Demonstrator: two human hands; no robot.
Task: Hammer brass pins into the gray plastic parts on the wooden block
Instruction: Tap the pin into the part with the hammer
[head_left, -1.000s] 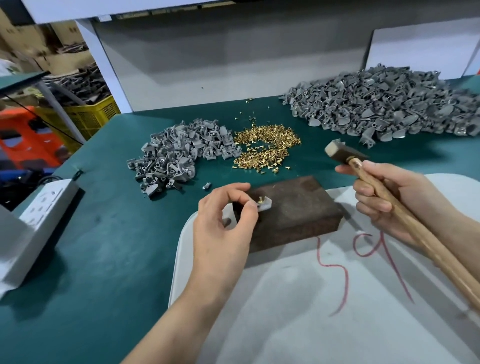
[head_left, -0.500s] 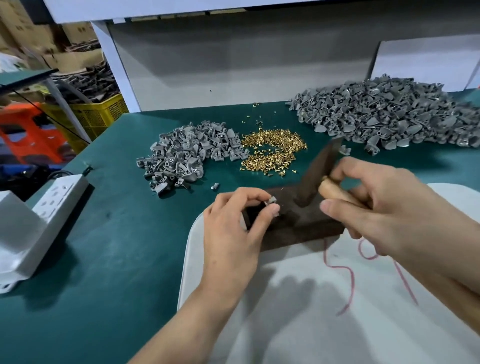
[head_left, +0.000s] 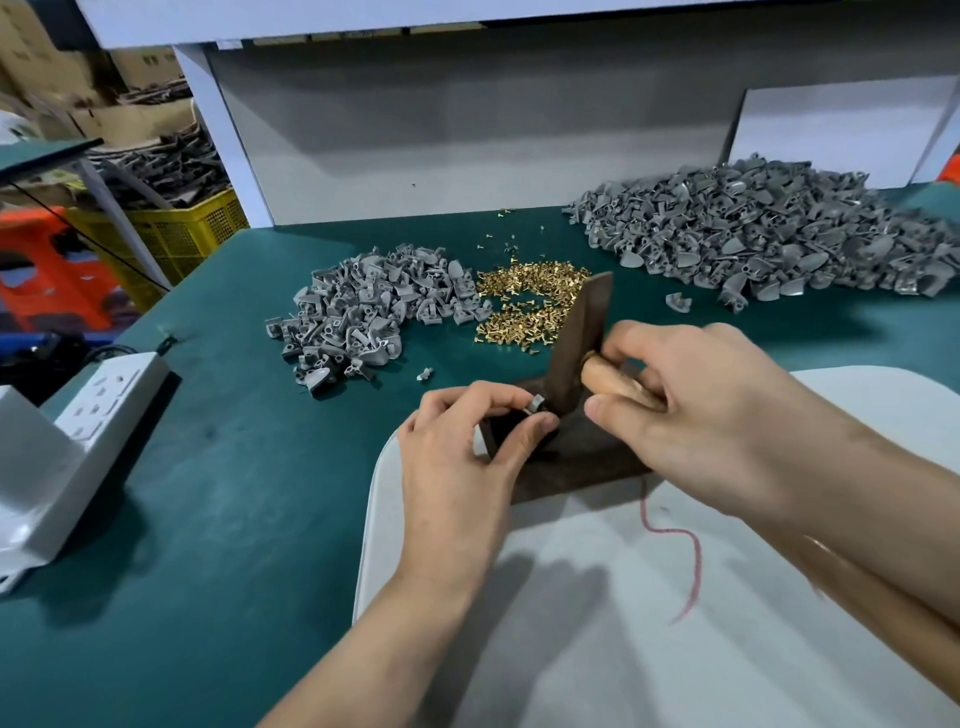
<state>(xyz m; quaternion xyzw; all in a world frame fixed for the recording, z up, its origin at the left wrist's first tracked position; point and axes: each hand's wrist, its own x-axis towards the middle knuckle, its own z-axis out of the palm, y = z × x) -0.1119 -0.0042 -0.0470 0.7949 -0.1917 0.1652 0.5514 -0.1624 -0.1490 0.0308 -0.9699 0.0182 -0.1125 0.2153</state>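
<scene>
I see left hand (head_left: 467, 457) pinching gray part (head_left: 536, 402) at left end of wooden block (head_left: 587, 462). Right hand (head_left: 701, 415) wrapped round hammer (head_left: 582, 338), head steep, lower face just right of part. Contact unclear.

A green desk (head_left: 208, 519) fills the view. At its left edge lies a white power strip (head_left: 111, 387), just beside a white metal bracket (head_left: 31, 478). A white board (head_left: 623, 649) with a red scribble (head_left: 685, 561) lies at the near right. A gray panel (head_left: 467, 130) closes the back, with a white sheet (head_left: 831, 130) leaning at its right. Beyond the desk on the left stand a yellow crate (head_left: 171, 244), something orange (head_left: 47, 270) and cardboard boxes (head_left: 31, 67).
</scene>
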